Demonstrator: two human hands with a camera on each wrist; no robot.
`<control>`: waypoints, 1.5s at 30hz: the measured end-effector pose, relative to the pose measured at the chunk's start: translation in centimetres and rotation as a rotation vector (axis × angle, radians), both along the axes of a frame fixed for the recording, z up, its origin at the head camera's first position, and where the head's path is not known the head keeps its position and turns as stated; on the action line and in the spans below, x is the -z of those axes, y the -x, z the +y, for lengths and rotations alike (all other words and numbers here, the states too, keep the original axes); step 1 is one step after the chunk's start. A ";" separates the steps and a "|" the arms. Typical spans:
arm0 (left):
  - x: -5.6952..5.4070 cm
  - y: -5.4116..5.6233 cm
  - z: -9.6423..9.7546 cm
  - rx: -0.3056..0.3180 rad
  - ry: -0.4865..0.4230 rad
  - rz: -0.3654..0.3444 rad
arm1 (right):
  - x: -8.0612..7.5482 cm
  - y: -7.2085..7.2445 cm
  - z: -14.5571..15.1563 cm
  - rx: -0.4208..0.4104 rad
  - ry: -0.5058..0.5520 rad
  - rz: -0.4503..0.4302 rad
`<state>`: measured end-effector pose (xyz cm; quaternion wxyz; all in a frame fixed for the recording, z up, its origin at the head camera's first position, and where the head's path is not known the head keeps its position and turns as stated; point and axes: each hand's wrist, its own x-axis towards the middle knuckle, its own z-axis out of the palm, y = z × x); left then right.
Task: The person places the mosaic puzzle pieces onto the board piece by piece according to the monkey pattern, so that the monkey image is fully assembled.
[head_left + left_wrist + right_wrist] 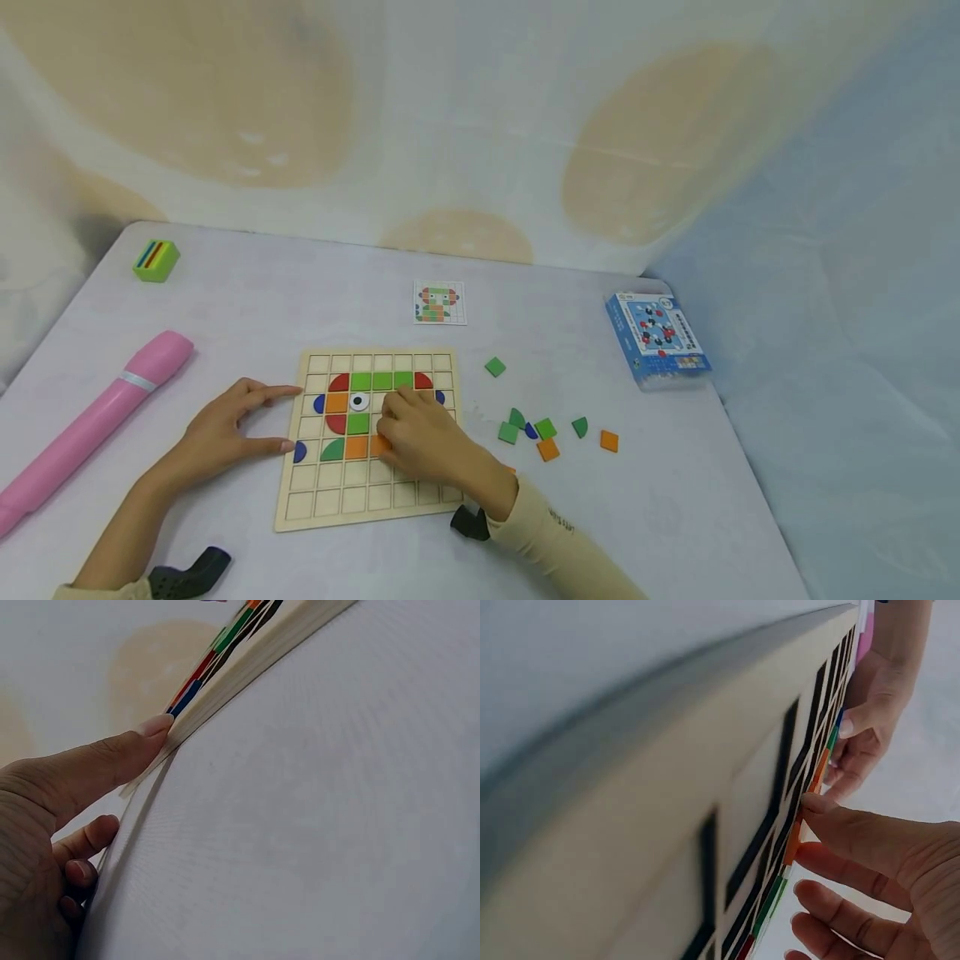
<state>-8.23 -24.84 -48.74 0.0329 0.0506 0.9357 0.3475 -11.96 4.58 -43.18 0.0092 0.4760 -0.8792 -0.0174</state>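
Observation:
A wooden grid board (300, 504) lies on the table, partly filled with coloured tiles that make a patterned figure. Against its left edge rest the thumb and index finger of my left hand (217, 429), spread apart; a blue half-round tile (300, 452) sits beside the thumb. My right hand (423, 437) is over the middle of the board, hiding several cells. Its thumb and index finger pinch an orange square tile (791, 844) at the grid. Left of that hand lie another orange tile (356, 447), a green quarter-round tile (332, 451) and a round eye tile (359, 402).
Loose tiles lie right of the board, among them a green square (495, 367) and an orange square (609, 441). A pattern card (439, 302) lies behind the board. A blue box (660, 337) stands right, a pink tube (90, 433) left, a green block (156, 261) far left.

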 end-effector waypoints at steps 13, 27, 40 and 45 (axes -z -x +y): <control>-0.1 -0.1 0.2 -0.002 0.010 -0.018 | -0.6 -0.1 1.6 0.039 0.012 -0.006; -0.1 -0.2 0.1 0.002 0.027 -0.021 | -2.0 4.0 12.4 0.355 0.189 -0.102; -0.3 0.1 0.1 0.009 0.027 -0.044 | 0.0 1.6 16.9 0.432 0.181 -0.116; -0.3 0.1 0.2 0.009 0.022 -0.047 | 0.4 0.9 16.9 0.420 0.198 -0.093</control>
